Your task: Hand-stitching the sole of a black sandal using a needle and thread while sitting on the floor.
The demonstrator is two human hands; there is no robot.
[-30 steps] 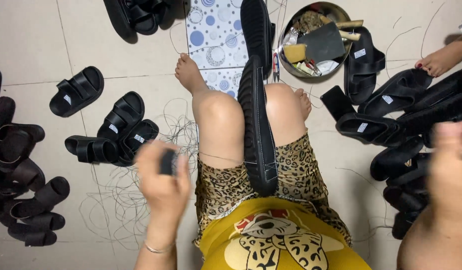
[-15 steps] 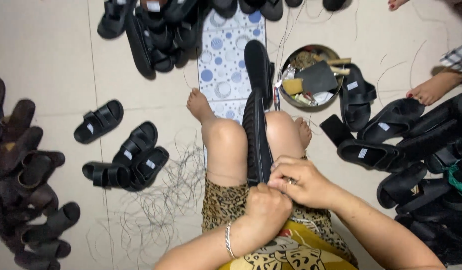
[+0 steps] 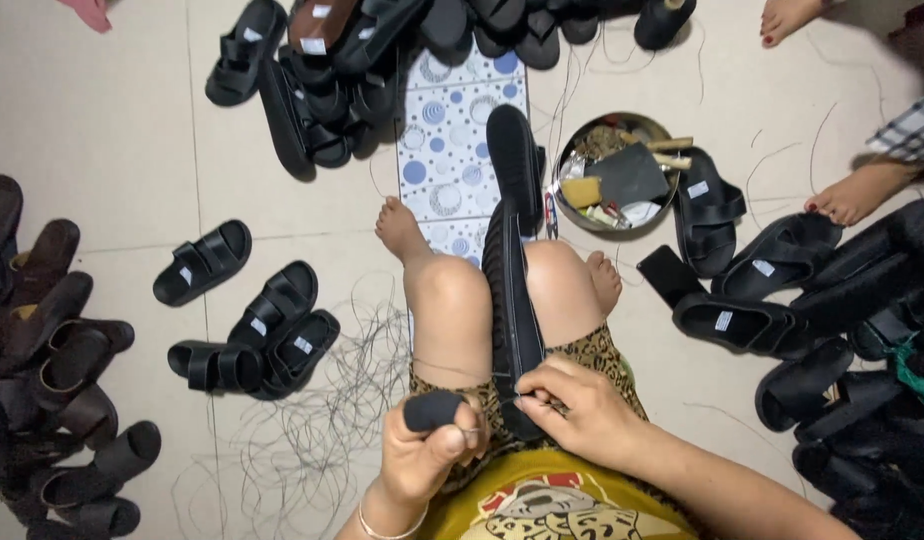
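The left hand was closed tight around a small black tool. The right hand pinched the near end of a long black sole, which stood on its edge between the person's knees, above loose threads on the floor.

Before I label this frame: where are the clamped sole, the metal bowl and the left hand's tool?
sole [image 3: 510,300], head view, its edge.
metal bowl [image 3: 570,150], head view, left rim.
tool [image 3: 432,409], head view, dark handle.
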